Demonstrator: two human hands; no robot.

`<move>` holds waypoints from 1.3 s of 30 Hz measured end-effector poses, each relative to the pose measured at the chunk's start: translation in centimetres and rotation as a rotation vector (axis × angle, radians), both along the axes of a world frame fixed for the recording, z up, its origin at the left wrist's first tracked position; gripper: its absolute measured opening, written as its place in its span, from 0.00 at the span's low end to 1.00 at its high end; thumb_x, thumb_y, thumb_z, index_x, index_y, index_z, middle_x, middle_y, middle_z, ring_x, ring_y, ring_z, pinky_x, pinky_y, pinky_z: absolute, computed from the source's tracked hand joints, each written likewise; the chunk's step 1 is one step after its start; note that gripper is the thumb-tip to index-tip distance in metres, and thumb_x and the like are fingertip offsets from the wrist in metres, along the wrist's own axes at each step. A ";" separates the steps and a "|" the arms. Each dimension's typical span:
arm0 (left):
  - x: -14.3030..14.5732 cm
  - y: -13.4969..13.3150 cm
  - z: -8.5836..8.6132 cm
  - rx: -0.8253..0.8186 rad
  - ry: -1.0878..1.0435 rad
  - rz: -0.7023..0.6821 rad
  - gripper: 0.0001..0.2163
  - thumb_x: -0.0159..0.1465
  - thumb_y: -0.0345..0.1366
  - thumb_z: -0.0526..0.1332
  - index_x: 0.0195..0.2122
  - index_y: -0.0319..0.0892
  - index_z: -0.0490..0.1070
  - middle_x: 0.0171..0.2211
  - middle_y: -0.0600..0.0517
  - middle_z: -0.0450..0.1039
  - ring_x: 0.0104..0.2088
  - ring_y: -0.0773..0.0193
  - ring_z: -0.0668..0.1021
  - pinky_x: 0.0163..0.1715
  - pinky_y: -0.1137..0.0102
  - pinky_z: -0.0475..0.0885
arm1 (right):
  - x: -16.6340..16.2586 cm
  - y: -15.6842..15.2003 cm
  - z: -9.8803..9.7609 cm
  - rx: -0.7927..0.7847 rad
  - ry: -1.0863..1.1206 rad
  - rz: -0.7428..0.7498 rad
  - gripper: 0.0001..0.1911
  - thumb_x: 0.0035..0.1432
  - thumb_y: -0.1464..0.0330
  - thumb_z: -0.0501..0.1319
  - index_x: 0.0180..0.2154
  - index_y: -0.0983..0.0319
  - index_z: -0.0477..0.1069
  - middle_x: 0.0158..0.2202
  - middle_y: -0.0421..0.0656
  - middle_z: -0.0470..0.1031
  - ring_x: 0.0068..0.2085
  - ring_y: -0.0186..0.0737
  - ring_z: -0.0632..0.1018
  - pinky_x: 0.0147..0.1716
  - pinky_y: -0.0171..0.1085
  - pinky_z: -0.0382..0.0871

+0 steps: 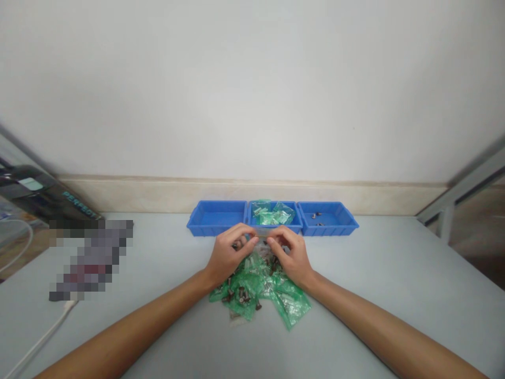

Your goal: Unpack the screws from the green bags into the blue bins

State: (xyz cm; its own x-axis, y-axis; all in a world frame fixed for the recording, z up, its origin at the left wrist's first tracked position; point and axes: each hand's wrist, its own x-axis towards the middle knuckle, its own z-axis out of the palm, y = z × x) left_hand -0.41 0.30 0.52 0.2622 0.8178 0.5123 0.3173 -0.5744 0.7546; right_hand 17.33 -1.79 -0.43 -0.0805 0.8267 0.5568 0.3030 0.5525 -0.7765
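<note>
My left hand and my right hand face each other above a pile of green plastic bags. Between their fingertips stretches a small clear plastic bag, pinched at either side; its contents are hard to make out. Dark screws and silvery small parts lie in and among the green bags underneath. Just behind my fingers, the middle blue tray holds several green bags. My fingers partly cover the pile and that tray's front edge.
A left blue tray and a right blue tray flank the middle one; a few screws lie in the right one. Far left are a blurred-out object with a white cable and a black box. A wall rises behind.
</note>
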 end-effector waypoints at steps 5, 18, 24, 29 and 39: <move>0.1 -0.2 0.1 0.035 0.031 0.001 0.07 0.62 0.37 0.60 0.30 0.40 0.72 0.28 0.54 0.71 0.21 0.71 0.68 0.24 0.76 0.65 | -0.1 -0.2 0.2 0.088 -0.077 -0.003 0.08 0.63 0.64 0.57 0.33 0.60 0.70 0.28 0.41 0.70 0.30 0.37 0.71 0.29 0.36 0.65; -2.6 2.4 5.4 0.024 0.120 0.399 0.07 0.57 0.40 0.61 0.28 0.41 0.71 0.17 0.57 0.67 0.19 0.68 0.69 0.22 0.75 0.61 | 0.0 -0.3 0.2 0.084 -0.043 -0.049 0.09 0.65 0.68 0.54 0.35 0.60 0.72 0.33 0.43 0.75 0.35 0.39 0.74 0.35 0.37 0.67; -4.6 3.8 6.4 0.107 0.489 0.506 0.07 0.57 0.40 0.60 0.34 0.44 0.74 0.26 0.53 0.75 0.23 0.63 0.72 0.27 0.72 0.61 | -0.1 -0.2 0.3 0.084 -0.045 -0.051 0.09 0.65 0.68 0.54 0.35 0.60 0.72 0.33 0.43 0.74 0.35 0.40 0.74 0.35 0.37 0.67; -4.9 2.3 7.7 0.030 0.702 0.125 0.07 0.56 0.42 0.62 0.26 0.45 0.74 0.22 0.54 0.73 0.20 0.65 0.69 0.23 0.73 0.58 | 0.0 -0.3 0.3 0.079 -0.069 -0.060 0.09 0.64 0.68 0.54 0.33 0.60 0.72 0.32 0.43 0.74 0.34 0.40 0.74 0.35 0.38 0.66; -4.7 -1.6 8.7 -0.267 1.060 -0.235 0.04 0.49 0.35 0.66 0.22 0.45 0.72 0.18 0.56 0.68 0.19 0.66 0.68 0.20 0.72 0.51 | 0.0 -0.3 0.3 0.104 -0.091 -0.042 0.10 0.65 0.69 0.53 0.33 0.60 0.72 0.32 0.43 0.75 0.35 0.40 0.74 0.37 0.38 0.67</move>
